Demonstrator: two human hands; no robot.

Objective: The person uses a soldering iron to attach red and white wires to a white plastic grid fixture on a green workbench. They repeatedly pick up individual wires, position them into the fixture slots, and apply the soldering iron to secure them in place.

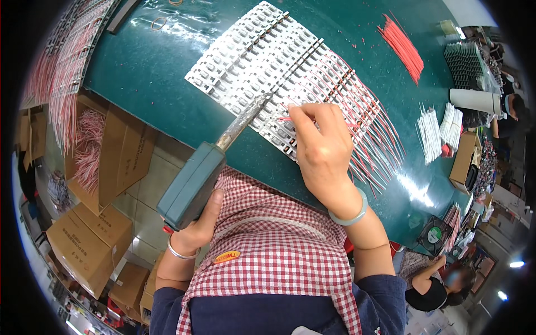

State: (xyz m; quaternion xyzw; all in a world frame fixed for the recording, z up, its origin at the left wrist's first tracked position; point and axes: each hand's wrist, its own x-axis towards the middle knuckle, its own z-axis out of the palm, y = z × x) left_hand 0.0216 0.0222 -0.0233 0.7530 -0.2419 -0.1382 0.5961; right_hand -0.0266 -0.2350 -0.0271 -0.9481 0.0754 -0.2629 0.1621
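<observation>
Soldering iron (202,173) with a green handle is clamped in the grip of the left hand (198,226); its metal tip reaches the white strips (262,61) that lie side by side on the green tabletop (151,72). Right hand (321,148) rests on these strips, and its fingertips are pinched together on a thin red wire (285,119) just beside the tip. Many red and white wires (374,139) stick out from the strips. More red wires (402,46) lie well apart, near white ones (430,133).
</observation>
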